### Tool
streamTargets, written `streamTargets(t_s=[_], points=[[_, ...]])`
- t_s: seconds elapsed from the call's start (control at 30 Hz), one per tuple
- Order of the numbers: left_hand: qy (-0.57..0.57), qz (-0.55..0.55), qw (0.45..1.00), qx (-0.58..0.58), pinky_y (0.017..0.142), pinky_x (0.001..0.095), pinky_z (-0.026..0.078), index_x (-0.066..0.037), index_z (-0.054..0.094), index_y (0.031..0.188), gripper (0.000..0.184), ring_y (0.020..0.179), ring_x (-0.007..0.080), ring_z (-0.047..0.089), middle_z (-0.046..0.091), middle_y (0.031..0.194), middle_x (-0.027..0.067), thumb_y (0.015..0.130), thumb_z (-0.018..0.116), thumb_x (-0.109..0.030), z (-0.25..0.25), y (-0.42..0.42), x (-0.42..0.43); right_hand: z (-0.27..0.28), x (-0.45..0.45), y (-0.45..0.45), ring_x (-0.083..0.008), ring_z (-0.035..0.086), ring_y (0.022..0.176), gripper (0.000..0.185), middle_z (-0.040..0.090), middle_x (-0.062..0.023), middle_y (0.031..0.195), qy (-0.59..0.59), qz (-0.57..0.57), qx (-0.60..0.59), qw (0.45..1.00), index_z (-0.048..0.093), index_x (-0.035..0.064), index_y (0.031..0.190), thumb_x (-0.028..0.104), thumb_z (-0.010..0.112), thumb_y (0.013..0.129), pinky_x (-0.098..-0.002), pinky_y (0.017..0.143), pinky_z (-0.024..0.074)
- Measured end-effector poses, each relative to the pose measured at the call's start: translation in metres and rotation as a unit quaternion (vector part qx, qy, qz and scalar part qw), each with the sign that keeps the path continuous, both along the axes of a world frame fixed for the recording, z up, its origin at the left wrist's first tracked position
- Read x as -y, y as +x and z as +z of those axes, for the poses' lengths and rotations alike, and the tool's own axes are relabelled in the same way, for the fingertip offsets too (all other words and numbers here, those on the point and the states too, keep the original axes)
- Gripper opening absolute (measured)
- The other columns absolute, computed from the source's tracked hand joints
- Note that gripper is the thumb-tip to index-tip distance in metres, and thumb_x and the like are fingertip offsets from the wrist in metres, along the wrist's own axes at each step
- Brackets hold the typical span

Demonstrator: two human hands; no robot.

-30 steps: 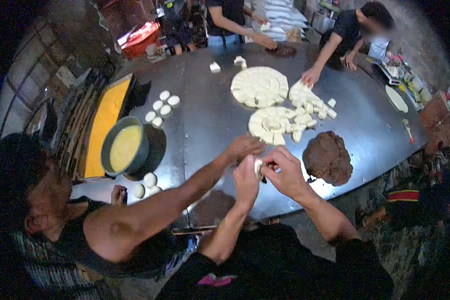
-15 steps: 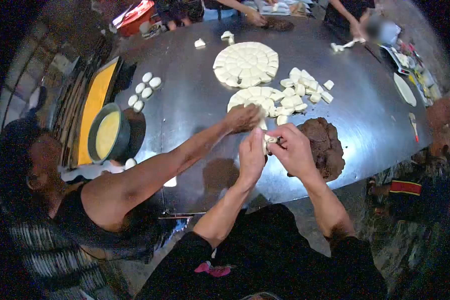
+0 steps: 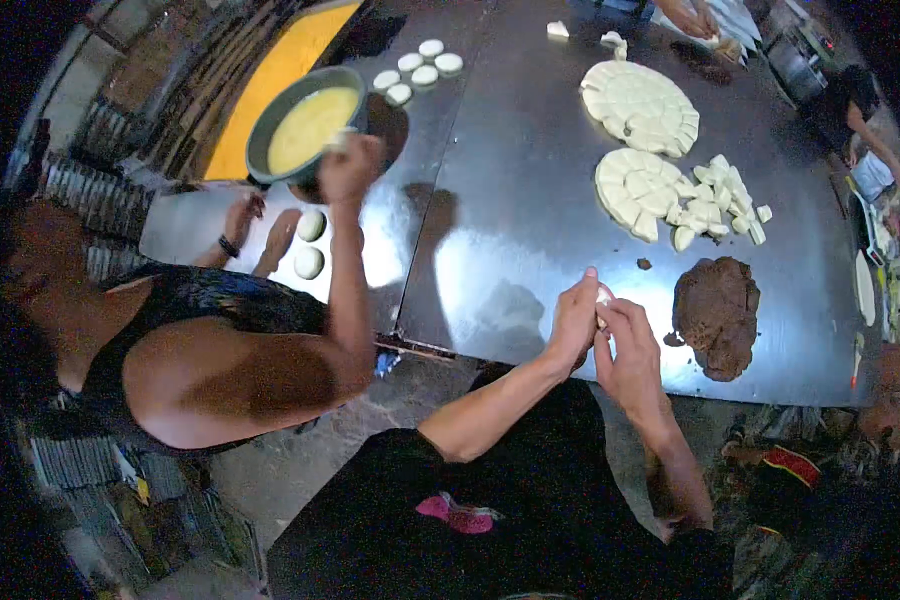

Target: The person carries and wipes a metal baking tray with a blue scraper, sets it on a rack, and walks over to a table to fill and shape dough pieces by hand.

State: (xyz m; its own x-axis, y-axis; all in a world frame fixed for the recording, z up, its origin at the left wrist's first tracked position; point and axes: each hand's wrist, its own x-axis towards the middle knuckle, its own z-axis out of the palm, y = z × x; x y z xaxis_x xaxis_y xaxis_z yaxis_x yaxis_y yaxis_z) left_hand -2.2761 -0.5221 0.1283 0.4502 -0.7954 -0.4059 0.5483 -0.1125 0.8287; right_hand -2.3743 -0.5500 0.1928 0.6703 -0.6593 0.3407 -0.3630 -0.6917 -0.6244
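Over the near edge of the metal table, my left hand (image 3: 574, 318) and my right hand (image 3: 630, 350) are closed around one small white dough piece (image 3: 603, 303), mostly hidden by the fingers. Just right of them lies a brown lumpy mass (image 3: 717, 318), with small crumbs beside it. Beyond my hands sits a scored dough round (image 3: 638, 190), partly broken up, with loose dough pieces (image 3: 722, 198) at its right. A fuller scored round (image 3: 642, 105) lies farther back.
A co-worker's hand (image 3: 350, 170) holds something pale beside a bowl of yellow liquid (image 3: 312, 130). Small dough discs (image 3: 423, 75) lie behind; two larger ones (image 3: 309, 263) lie nearer. A yellow tray (image 3: 280, 85) stands at the left. Other people's hands (image 3: 688, 18) show at the back.
The view has turned left, so the table things appear shifted right. The co-worker's arm has moved from the dough rounds to the bowl. My hands remain closed on the dough piece.
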Motion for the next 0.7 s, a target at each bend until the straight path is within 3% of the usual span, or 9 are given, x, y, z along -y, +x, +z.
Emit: streamTargets(t_s=[0.07, 0.13, 0.2, 0.33, 0.43, 0.47, 0.5, 0.6, 0.7], points=[[-0.001, -0.055, 0.997, -0.06, 0.038, 0.0207, 0.035, -0.003, 0.057, 0.092, 0.047, 0.053, 0.0093, 0.052, 0.056, 0.071, 0.0048, 0.096, 0.034, -0.044, -0.002, -0.011, -0.019, 0.002, -0.015, -0.013, -0.0319, 0.056, 0.086, 0.021, 0.053, -0.0143, 0.094, -0.073, 0.031, -0.078, 0.994, 0.057, -0.0002, 0.095, -0.002, 0.06, 0.075, -0.0389, 0.075, 0.0487], [0.039, -0.238, 0.96, -0.144, 0.053, 0.0267, 0.051, 0.001, 0.046, 0.118, 0.063, 0.07, 0.0172, 0.06, 0.06, 0.09, 0.0098, 0.093, 0.028, -0.054, 0.003, -0.014, -0.046, -0.011, -0.01, -0.037, -0.0306, 0.054, 0.086, 0.027, 0.052, -0.0133, 0.091, -0.043, 0.06, -0.157, 0.985, 0.057, 0.0013, 0.094, -0.001, 0.06, 0.067, -0.0388, 0.073, 0.0475], [0.085, -0.36, 0.929, 0.011, 0.051, 0.0287, 0.054, -0.001, 0.028, 0.133, 0.062, 0.07, 0.0205, 0.063, 0.058, 0.099, 0.0157, 0.093, 0.042, -0.046, -0.015, -0.007, -0.064, -0.026, -0.007, -0.057, -0.0303, 0.053, 0.087, 0.023, 0.053, -0.0131, 0.093, -0.028, 0.08, -0.251, 0.964, 0.057, 0.0014, 0.092, 0.001, 0.058, 0.069, -0.039, 0.072, 0.0471], [0.045, -0.231, 0.972, 0.0, 0.067, 0.0312, 0.054, -0.001, 0.04, 0.128, 0.045, 0.082, 0.0209, 0.063, 0.06, 0.107, 0.0147, 0.093, 0.05, -0.027, -0.049, 0.029, -0.114, -0.099, -0.012, -0.084, -0.0272, 0.054, 0.083, 0.023, 0.055, -0.0096, 0.092, -0.126, 0.075, -0.282, 0.948, 0.059, 0.0056, 0.09, 0.003, 0.058, 0.068, -0.0391, 0.067, 0.0489], [0.101, -0.099, 0.99, 0.014, 0.067, 0.0279, 0.053, -0.003, 0.051, 0.119, 0.033, 0.082, 0.0183, 0.064, 0.063, 0.103, 0.0109, 0.093, 0.049, -0.023, -0.025, 0.066, -0.152, -0.073, -0.003, -0.069, -0.0262, 0.055, 0.077, 0.011, 0.06, -0.007, 0.076, -0.05, 0.056, -0.407, 0.91, 0.064, 0.0085, 0.079, 0.006, 0.057, 0.07, -0.038, 0.062, 0.0487], [0.142, -0.077, 0.982, 0.096, 0.064, 0.0266, 0.053, -0.003, 0.052, 0.119, 0.032, 0.08, 0.0181, 0.064, 0.063, 0.102, 0.0113, 0.093, 0.048, -0.022, -0.022, 0.08, -0.165, -0.057, 0.011, -0.066, -0.0279, 0.057, 0.079, 0.009, 0.063, -0.0081, 0.077, -0.033, 0.122, -0.32, 0.939, 0.065, 0.0075, 0.079, 0.011, 0.057, 0.077, -0.0386, 0.063, 0.0485], [0.128, -0.036, 0.987, 0.095, 0.062, 0.0254, 0.053, -0.003, 0.053, 0.118, 0.032, 0.078, 0.0171, 0.065, 0.063, 0.101, 0.0111, 0.093, 0.049, -0.022, -0.039, 0.093, -0.186, -0.02, 0.015, -0.046, -0.0306, 0.058, 0.084, 0.015, 0.065, -0.0107, 0.084, 0.113, 0.063, -0.24, 0.962, 0.066, 0.0071, 0.09, 0.017, 0.056, 0.083, -0.0405, 0.07, 0.0478], [0.202, 0.032, 0.972, 0.114, 0.057, 0.0242, 0.051, -0.002, 0.054, 0.116, 0.033, 0.073, 0.0155, 0.063, 0.064, 0.097, 0.01, 0.092, 0.051, -0.024, -0.035, 0.107, -0.227, 0.016, 0.021, -0.006, -0.0344, 0.046, 0.114, 0.038, 0.055, -0.0165, 0.118, 0.043, -0.026, -0.116, 0.992, 0.054, 0.0087, 0.12, 0.023, 0.056, 0.085, -0.0453, 0.097, 0.0339], [0.227, 0.101, 0.962, 0.112, 0.054, 0.0242, 0.048, -0.003, 0.055, 0.115, 0.031, 0.069, 0.0147, 0.062, 0.064, 0.095, 0.009, 0.092, 0.05, -0.023, -0.044, 0.109, -0.261, -0.11, 0.024, -0.006, -0.0368, 0.016, 0.134, 0.06, 0.026, -0.0139, 0.143, -0.143, 0.011, -0.326, 0.935, 0.031, 0.0138, 0.138, 0.031, 0.054, 0.086, -0.0589, 0.106, 0.0096]])
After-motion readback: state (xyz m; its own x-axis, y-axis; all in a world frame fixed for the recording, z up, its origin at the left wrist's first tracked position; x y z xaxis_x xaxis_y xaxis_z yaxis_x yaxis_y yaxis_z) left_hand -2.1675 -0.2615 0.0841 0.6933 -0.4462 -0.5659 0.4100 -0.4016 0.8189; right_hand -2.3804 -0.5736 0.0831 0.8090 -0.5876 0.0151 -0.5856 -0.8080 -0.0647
